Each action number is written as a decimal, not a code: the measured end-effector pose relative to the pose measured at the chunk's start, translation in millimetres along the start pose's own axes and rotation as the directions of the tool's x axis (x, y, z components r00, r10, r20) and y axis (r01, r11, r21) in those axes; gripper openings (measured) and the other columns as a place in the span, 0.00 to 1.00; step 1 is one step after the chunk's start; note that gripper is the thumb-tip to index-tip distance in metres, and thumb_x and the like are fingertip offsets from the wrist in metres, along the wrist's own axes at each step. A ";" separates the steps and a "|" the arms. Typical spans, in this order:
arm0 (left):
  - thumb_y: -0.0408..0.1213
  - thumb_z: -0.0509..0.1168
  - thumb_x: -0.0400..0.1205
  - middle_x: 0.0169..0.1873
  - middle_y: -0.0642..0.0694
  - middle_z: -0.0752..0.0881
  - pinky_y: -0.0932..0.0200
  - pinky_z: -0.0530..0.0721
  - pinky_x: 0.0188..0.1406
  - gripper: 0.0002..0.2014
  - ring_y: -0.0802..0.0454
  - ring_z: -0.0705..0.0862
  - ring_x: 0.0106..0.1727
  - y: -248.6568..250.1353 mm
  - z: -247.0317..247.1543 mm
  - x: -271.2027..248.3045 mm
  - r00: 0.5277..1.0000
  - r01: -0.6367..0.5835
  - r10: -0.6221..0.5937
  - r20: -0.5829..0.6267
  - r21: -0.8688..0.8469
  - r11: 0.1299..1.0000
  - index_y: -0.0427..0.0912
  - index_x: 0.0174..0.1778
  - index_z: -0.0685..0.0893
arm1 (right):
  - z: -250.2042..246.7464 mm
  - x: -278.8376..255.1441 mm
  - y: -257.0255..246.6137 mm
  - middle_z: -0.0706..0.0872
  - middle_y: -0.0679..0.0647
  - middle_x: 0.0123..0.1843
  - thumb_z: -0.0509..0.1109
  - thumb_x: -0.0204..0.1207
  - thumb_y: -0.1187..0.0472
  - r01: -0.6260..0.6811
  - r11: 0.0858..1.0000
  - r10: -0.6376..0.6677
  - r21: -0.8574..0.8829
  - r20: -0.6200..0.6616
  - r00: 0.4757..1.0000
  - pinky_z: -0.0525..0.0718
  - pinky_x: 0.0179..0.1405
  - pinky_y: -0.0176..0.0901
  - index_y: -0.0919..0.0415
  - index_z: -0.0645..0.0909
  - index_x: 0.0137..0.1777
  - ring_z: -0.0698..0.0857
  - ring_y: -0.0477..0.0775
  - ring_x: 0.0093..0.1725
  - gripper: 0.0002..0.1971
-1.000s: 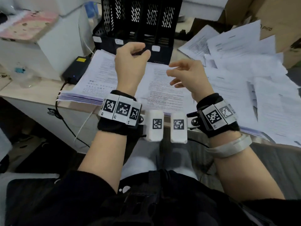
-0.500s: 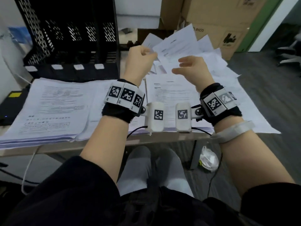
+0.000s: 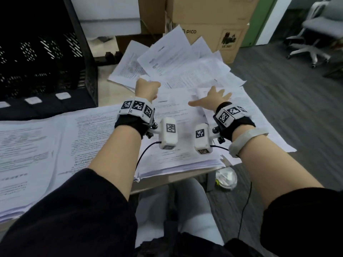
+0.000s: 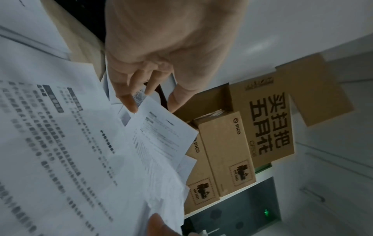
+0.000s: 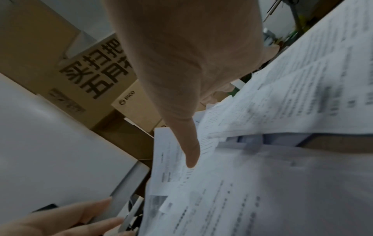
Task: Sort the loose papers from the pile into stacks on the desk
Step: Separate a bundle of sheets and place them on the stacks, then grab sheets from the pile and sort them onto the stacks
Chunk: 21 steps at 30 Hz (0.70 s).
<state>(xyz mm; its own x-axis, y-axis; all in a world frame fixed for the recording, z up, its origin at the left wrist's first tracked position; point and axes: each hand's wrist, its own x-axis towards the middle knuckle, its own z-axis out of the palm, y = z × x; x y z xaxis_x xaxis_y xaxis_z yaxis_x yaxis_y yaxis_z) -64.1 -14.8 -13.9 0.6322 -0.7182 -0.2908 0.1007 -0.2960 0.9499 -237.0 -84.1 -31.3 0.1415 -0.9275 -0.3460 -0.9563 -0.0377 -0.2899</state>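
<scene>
The loose pile of printed sheets (image 3: 185, 60) fans out over the desk's far right. My left hand (image 3: 147, 89) hovers at its near left edge with the fingers loosely curled. In the left wrist view my left hand (image 4: 153, 102) holds nothing, and one fingertip (image 4: 131, 105) sits right at a sheet's corner (image 4: 159, 127). My right hand (image 3: 209, 99) is spread flat just above the pile's near sheets. Its thumb (image 5: 189, 151) points down onto a sheet (image 5: 262, 183). Two flat stacks lie nearer me: a wide one (image 3: 37, 154) on the left and another (image 3: 176, 158) under my wrists.
A black mesh file rack (image 3: 46, 62) stands at the back left of the desk (image 3: 167, 180). Cardboard boxes (image 3: 209, 25) rise behind the pile. On the floor to the right are an office chair (image 3: 311, 34) and a plastic bag (image 3: 226, 178) beside the desk leg.
Both hands have moved forward and right, from above the left stacks to the loose pile. The right hand has lowered and spread flat. My view has swung right.
</scene>
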 end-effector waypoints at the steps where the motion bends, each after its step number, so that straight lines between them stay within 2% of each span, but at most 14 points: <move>1: 0.25 0.64 0.77 0.40 0.46 0.79 0.56 0.76 0.42 0.03 0.45 0.78 0.41 -2.5 2.8 4.7 1.000 -0.003 0.003 -0.010 0.027 1.000 0.35 0.44 0.78 | 5.0 4.5 2.4 0.39 0.69 0.84 0.70 0.64 0.29 -0.024 0.999 0.025 -0.023 0.035 0.999 0.40 0.78 0.75 0.63 0.37 0.83 0.36 0.71 0.83 0.62; 3: 0.27 0.66 0.74 0.58 0.35 0.83 0.57 0.73 0.45 0.19 0.36 0.82 0.59 -11.8 9.3 21.7 0.999 0.015 -0.012 -0.032 0.093 0.996 0.27 0.61 0.78 | 13.4 12.5 7.8 0.36 0.70 0.83 0.69 0.60 0.25 -0.051 0.996 0.057 -0.070 0.086 0.995 0.41 0.77 0.78 0.64 0.34 0.83 0.34 0.72 0.82 0.67; 5: 0.29 0.66 0.73 0.64 0.28 0.80 0.55 0.73 0.44 0.23 0.31 0.79 0.66 -20.7 12.8 38.7 0.997 0.041 -0.031 -0.064 0.164 0.986 0.25 0.64 0.76 | 21.2 16.3 13.1 0.33 0.70 0.83 0.71 0.57 0.24 -0.077 0.993 0.087 -0.084 0.119 0.989 0.41 0.76 0.79 0.66 0.32 0.82 0.32 0.73 0.81 0.71; 8: 0.30 0.66 0.75 0.63 0.28 0.81 0.50 0.80 0.48 0.22 0.32 0.81 0.65 -22.5 16.9 49.0 0.995 0.059 -0.040 -0.089 0.223 0.973 0.26 0.64 0.76 | 32.8 16.9 20.8 0.29 0.69 0.82 0.74 0.54 0.26 -0.133 0.989 0.141 -0.064 0.139 0.980 0.39 0.76 0.79 0.66 0.30 0.81 0.30 0.74 0.80 0.73; 12: 0.32 0.64 0.78 0.58 0.33 0.82 0.56 0.75 0.46 0.25 0.39 0.83 0.59 -27.1 22.5 63.6 0.993 0.087 -0.063 -0.099 0.258 0.962 0.27 0.70 0.69 | 37.0 15.0 26.0 0.25 0.67 0.81 0.73 0.54 0.25 -0.125 0.992 0.127 -0.024 0.186 0.974 0.36 0.76 0.77 0.65 0.28 0.81 0.28 0.75 0.79 0.74; 13: 0.32 0.65 0.77 0.58 0.34 0.82 0.56 0.76 0.47 0.26 0.40 0.83 0.59 -29.2 23.2 67.8 0.991 0.096 -0.068 -0.116 0.254 0.962 0.29 0.71 0.68 | 35.9 14.2 26.3 0.25 0.67 0.81 0.73 0.54 0.25 -0.122 0.992 0.123 -0.017 0.196 0.973 0.36 0.76 0.77 0.65 0.27 0.81 0.28 0.75 0.79 0.74; 15: 0.32 0.66 0.76 0.61 0.36 0.82 0.54 0.82 0.53 0.28 0.40 0.83 0.60 -31.5 23.0 74.4 0.983 0.104 -0.068 -0.168 0.216 0.971 0.31 0.72 0.68 | 34.7 14.4 26.9 0.24 0.67 0.80 0.73 0.54 0.25 -0.120 0.993 0.119 -0.008 0.210 0.970 0.35 0.76 0.78 0.65 0.26 0.80 0.27 0.75 0.78 0.75; 17: 0.31 0.69 0.74 0.63 0.38 0.81 0.52 0.83 0.58 0.30 0.42 0.82 0.61 -31.8 21.4 79.3 0.978 0.105 -0.067 -0.196 0.193 0.975 0.31 0.72 0.68 | 34.6 15.2 27.2 0.23 0.68 0.80 0.73 0.53 0.24 -0.113 0.993 0.114 -0.020 0.221 0.969 0.35 0.75 0.78 0.66 0.26 0.80 0.26 0.75 0.78 0.75; 19: 0.33 0.72 0.72 0.62 0.40 0.83 0.55 0.84 0.59 0.29 0.43 0.83 0.61 -31.2 19.2 85.5 0.971 0.071 -0.015 -0.240 0.226 0.971 0.31 0.69 0.74 | 36.0 17.4 27.6 0.23 0.69 0.79 0.72 0.52 0.23 -0.103 0.994 0.108 -0.034 0.224 0.969 0.35 0.75 0.78 0.66 0.26 0.80 0.26 0.75 0.78 0.76; 20: 0.34 0.73 0.71 0.57 0.40 0.85 0.58 0.84 0.54 0.23 0.45 0.84 0.58 -30.5 18.7 87.7 0.968 0.029 0.037 -0.247 0.255 0.966 0.32 0.62 0.80 | 36.0 17.8 27.4 0.23 0.69 0.79 0.72 0.52 0.23 -0.105 0.994 0.110 -0.035 0.226 0.968 0.35 0.75 0.78 0.66 0.26 0.80 0.26 0.75 0.78 0.76; 21: 0.35 0.73 0.70 0.50 0.41 0.86 0.61 0.83 0.46 0.15 0.46 0.84 0.51 -30.0 19.5 90.8 0.968 -0.015 0.087 -0.236 0.291 0.957 0.33 0.50 0.83 | 36.1 18.6 27.2 0.23 0.69 0.79 0.71 0.51 0.22 -0.109 0.993 0.114 -0.037 0.229 0.967 0.36 0.75 0.79 0.66 0.26 0.80 0.25 0.75 0.78 0.76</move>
<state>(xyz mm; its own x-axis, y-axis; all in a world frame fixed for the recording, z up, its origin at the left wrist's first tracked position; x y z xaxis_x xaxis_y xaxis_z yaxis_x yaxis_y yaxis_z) -24.7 -83.4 -71.0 0.8016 -0.5725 -0.1722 -0.1365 -0.4557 0.8796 -251.2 -88.9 -77.8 0.0859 -0.8157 -0.5720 -0.9747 0.0500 -0.2176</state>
